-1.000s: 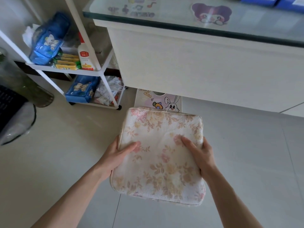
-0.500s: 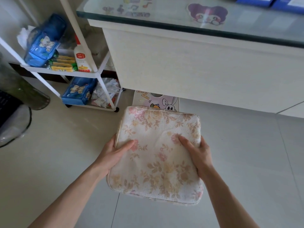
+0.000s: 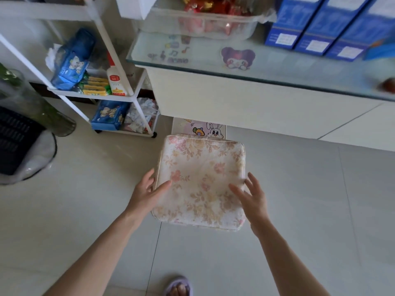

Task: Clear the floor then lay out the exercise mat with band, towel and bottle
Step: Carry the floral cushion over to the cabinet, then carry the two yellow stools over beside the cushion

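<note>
A square floral cushion (image 3: 201, 180), pink and beige, is low over the tiled floor in front of the white cabinet (image 3: 256, 103). My left hand (image 3: 147, 193) is at its left edge with the fingers spread and the thumb resting on top. My right hand (image 3: 253, 199) is at its right edge, fingers apart and lifted, no longer clamped on it. I cannot tell whether the cushion rests on the floor or is still dropping. No mat, band or towel is in view.
A white wheeled cart (image 3: 136, 97) with blue packs and a white bottle (image 3: 116, 82) stands at the left. A rabbit-print board (image 3: 205, 129) leans under the cabinet. A glass vase (image 3: 42, 112) and a dark round stand (image 3: 27, 161) sit far left. My slippered foot (image 3: 178, 287) is below.
Both hands gripped the cushion before; now their fingers have spread and let go. The cushion has moved down and away from me, and my view has tilted up over the cabinet top.
</note>
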